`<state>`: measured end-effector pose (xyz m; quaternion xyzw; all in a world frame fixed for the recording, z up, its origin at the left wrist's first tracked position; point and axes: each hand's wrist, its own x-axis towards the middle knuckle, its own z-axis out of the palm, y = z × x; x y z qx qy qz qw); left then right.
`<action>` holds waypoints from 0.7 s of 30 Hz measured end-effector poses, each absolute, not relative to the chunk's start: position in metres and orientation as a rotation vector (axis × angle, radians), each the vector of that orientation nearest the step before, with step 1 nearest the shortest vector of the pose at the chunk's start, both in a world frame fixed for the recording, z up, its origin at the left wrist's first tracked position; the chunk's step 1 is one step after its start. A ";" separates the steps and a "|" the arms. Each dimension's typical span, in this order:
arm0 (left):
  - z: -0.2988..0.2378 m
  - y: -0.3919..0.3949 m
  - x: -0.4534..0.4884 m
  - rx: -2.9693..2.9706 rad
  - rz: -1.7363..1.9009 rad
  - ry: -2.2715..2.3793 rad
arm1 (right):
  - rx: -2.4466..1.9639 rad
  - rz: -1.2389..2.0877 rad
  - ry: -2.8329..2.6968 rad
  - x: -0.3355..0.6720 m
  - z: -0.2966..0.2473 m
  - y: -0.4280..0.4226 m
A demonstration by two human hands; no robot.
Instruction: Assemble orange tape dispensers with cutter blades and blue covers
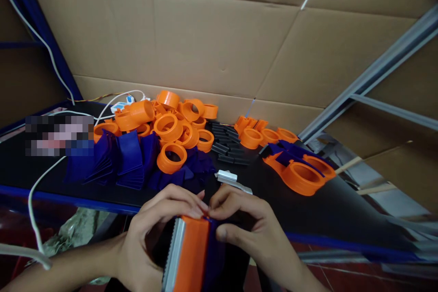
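- Left hand: fingers together, bent over the top of an orange piece and clamped on it; we find its near end cut off by the lower edge of view.
- Right hand: fingertips meet the left's at the piece's top edge, thumb beside a blue piece; whether they pinch it, we cannot tell.
- Serrated metal strip: along the orange piece's left side; lower end cut off.
- Black table, beyond: metal pieces, partly hidden by the right hand; blue sheets; heaped orange rings, overlapping, so we cannot count them; a pixelated patch at left, contents unreadable.
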<state>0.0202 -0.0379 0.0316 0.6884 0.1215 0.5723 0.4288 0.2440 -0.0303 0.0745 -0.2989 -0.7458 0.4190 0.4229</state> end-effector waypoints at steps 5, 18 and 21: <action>0.031 -0.044 0.021 1.352 1.437 0.494 | -0.727 0.080 -2.200 0.257 0.065 -0.054; 0.034 -0.036 0.029 1.231 1.020 0.329 | -1.422 -0.361 -1.371 0.397 0.125 0.027; 0.041 -0.039 0.024 1.291 0.841 0.310 | -1.747 -0.432 -1.166 0.502 0.147 0.090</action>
